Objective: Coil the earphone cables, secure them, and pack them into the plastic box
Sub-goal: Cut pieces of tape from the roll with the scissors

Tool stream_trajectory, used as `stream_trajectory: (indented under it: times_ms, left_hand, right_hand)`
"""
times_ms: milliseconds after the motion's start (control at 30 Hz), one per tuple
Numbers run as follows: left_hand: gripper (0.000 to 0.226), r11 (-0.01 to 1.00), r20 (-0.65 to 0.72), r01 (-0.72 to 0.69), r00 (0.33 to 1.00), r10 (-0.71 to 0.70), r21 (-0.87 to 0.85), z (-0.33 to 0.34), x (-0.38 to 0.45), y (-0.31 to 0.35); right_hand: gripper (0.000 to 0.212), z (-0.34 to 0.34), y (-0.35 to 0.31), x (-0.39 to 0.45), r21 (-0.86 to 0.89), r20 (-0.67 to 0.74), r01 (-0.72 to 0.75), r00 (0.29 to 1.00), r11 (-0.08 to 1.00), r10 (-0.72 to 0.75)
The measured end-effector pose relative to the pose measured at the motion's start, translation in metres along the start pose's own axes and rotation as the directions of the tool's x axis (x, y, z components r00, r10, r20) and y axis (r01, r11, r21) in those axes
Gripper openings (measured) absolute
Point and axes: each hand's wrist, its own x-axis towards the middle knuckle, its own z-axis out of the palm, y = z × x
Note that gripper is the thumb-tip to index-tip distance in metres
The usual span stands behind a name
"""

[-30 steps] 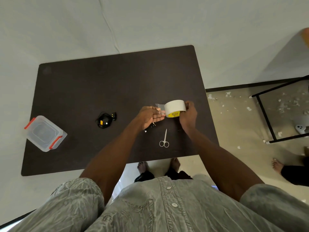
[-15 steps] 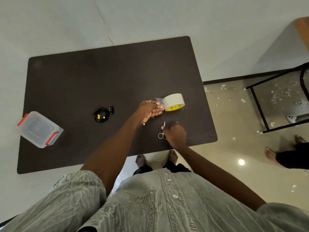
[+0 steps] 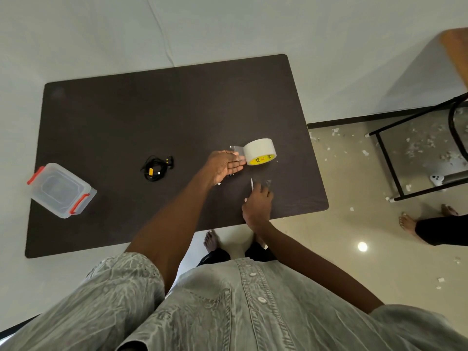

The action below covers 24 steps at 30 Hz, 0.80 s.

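On the dark table [image 3: 126, 117], a coiled black earphone cable [image 3: 155, 169] bound with a yellow strip lies left of centre. The clear plastic box [image 3: 60, 190] with red latches sits lidded near the left edge. My left hand [image 3: 225, 164] pinches the pulled-out clear end of the tape [image 3: 237, 150] next to the white tape roll [image 3: 260, 152]. Small bits of another cable [image 3: 219, 184] peek out under that hand. Nearer the front edge, my right hand [image 3: 258, 201] grips the scissors [image 3: 252, 184]; only the blade tip shows.
A black metal chair frame [image 3: 387, 163] stands on the floor at the right among scattered paper scraps. Another person's feet [image 3: 407, 221] are at the right. My own feet [image 3: 211, 240] show below the table's front edge.
My right hand let go of the tape roll, dropped to the scissors near the front edge and closed around them. My left hand kept hold of the tape end.
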Motion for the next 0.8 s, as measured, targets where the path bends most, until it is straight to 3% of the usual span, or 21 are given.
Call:
stream_trajectory:
  times_ms: [167,433,533,633,800]
  left_hand:
    - [0.01,1.0,-0.005,-0.003,1.0,0.003,-0.001,0.001,0.001,-0.002]
    - [0.009,1.0,-0.006,-0.01,1.0,0.01,-0.006,0.003,0.002,-0.002]
    - [0.009,1.0,-0.008,-0.007,1.0,0.007,0.006,0.002,0.003,-0.002]
    - [0.01,1.0,-0.001,-0.008,1.0,0.008,0.011,0.0,0.004,-0.001]
    - [0.013,1.0,0.029,-0.018,0.999,0.018,-0.009,-0.003,0.006,-0.004]
  right_hand:
    - [0.033,0.002,0.01,-0.008,-0.015,-0.073,-0.07,0.995,0.997,0.069]
    - [0.043,-0.003,0.009,-0.01,-0.044,-0.016,-0.073,0.997,0.996,0.073]
    - [0.048,-0.004,0.007,-0.005,0.136,0.047,-0.108,0.994,0.985,0.102]
    - [0.03,-0.009,0.01,0.001,0.199,0.115,-0.164,0.983,0.966,0.143]
    - [0.019,-0.02,0.018,0.005,0.313,0.028,-0.04,0.999,0.949,0.033]
